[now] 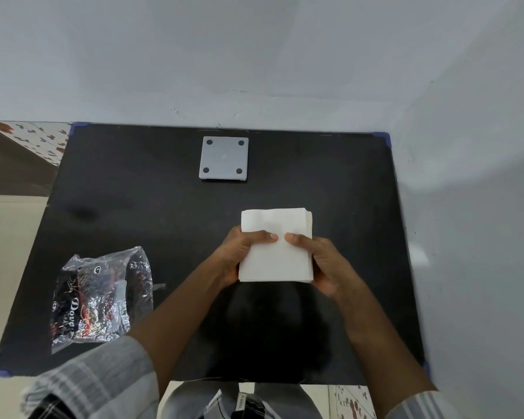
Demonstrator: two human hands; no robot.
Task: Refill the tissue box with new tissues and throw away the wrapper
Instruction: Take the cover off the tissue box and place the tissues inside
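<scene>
Head view: both hands, left hand (239,252) and right hand (321,261), clasp the unwrapped tissue stack (274,252); empty wrapper (100,297) lies left, grey box (224,158) beyond, unfilled.

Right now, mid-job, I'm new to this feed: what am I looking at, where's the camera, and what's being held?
There is no machine here: a person works with bare hands, and the single picture comes from a camera worn on their head, looking down. The left hand and right hand together grip a white tissue stack above a black table. The empty plastic wrapper lies on the table at the left. A grey square tissue box with four dark dots sits at the far edge, near the wall.
</scene>
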